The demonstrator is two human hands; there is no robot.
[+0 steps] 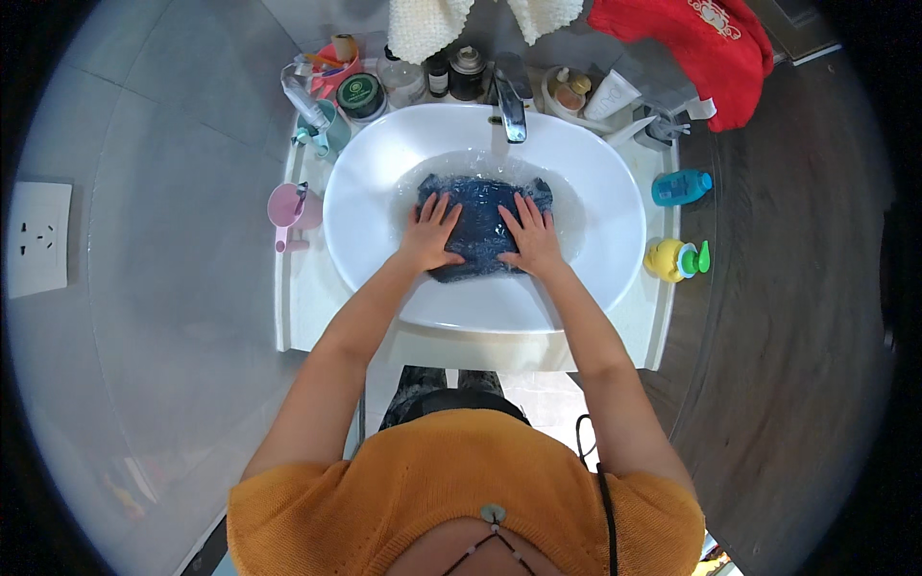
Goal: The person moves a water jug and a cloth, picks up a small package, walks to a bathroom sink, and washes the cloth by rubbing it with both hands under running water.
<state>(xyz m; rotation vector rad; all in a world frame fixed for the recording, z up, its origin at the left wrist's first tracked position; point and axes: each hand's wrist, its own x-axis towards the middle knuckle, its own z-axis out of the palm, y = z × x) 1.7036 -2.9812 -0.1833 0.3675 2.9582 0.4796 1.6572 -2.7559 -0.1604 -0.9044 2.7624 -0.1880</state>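
Observation:
A dark blue cloth or garment [480, 226] lies soaked in shallow, bubbly water in the white oval sink [370, 158]. What kind of garment it is, I cannot tell. My left hand [432, 233] presses on its left side, fingers spread. On its right side rests my right hand [530, 236], also with the fingers apart and flat. Neither hand grips the cloth. Above the far side of the sink stands a chrome faucet [511, 106]; no stream from it can be made out.
A pink cup [284, 204] stands left of the sink. At the right edge are a blue bottle [680, 187] and a yellow pump bottle [663, 259] with a green top. Jars, including a dark green one [359, 94], line the back. A red cloth [715, 58] hangs at upper right.

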